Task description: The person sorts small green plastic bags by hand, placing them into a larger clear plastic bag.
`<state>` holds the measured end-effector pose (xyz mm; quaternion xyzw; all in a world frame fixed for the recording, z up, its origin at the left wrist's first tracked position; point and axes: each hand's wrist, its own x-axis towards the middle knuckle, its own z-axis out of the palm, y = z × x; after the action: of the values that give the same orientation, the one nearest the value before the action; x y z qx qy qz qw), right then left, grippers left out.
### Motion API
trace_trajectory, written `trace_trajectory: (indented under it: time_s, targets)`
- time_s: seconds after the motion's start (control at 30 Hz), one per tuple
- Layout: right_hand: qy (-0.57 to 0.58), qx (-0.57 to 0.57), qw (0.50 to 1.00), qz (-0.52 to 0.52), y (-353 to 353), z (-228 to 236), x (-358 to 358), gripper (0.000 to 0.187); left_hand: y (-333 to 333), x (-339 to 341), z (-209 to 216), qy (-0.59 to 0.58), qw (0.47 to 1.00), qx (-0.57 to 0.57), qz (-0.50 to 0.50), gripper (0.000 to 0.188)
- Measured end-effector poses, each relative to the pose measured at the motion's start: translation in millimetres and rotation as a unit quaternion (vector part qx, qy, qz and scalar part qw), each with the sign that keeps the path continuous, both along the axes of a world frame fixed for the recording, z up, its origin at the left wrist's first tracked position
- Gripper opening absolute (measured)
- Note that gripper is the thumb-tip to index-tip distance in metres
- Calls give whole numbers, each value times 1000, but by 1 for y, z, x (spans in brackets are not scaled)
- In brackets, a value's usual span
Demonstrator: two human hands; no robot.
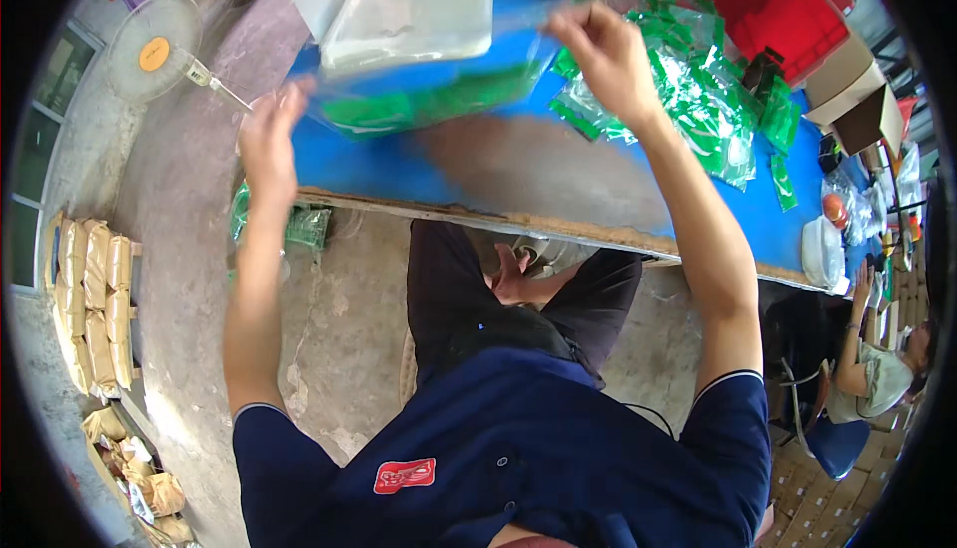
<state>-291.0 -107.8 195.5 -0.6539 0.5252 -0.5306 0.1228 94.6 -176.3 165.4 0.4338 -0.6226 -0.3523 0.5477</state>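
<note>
- The person's left hand (269, 144) is raised over the edge of the blue tabletop (384, 167), fingers bent upward; motion blur hides how firmly they close, so I cannot tell whether it grips.
- The right hand (613, 64), higher and farther forward, pinches thumb and finger together on the upper right corner of a clear plastic bag.
- That clear plastic bag (429, 104) spans the gap between the two hands, its left end at the left fingertips. Green shows along its lower part; blur hides whether this is print or contents.
- Beyond the bag, between the hands and farther from the body, lies a stack of clear plastic sheets or bags (414, 19).
- Just beside the right hand, on its right, green-and-clear packets (698, 79) spread in a loose, shiny heap.
- Past that heap, farther from the right hand, stands a red bin (768, 9), with an open cardboard box (857, 89) to its right.
- Below the left hand, under the tabletop's level, are more green packets (309, 226).
- Well left of the left hand stands a round fan (150, 49).
- Far to the right of the right hand, another person (872, 378) sits.
</note>
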Motion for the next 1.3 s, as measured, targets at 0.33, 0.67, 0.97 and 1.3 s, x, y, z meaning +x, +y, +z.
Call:
trace_trajectory:
  time_s: [0.33,0.67,0.97,1.3]
  targets:
    - [-49,82,995,-13,4,6,7,18,-44,1,-15,58,980,138,-129,30]
    - [-224,104,957,152,-3,26,14,22,-75,38,-9,261,925,65,-269,39]
    - [177,363,912,67,122,-81,-54,21,-24,8,-21,-305,931,-92,-179,24]
    - [327,125,891,-290,2,-133,-125,96,15,-129,-134,-608,791,-52,31,81]
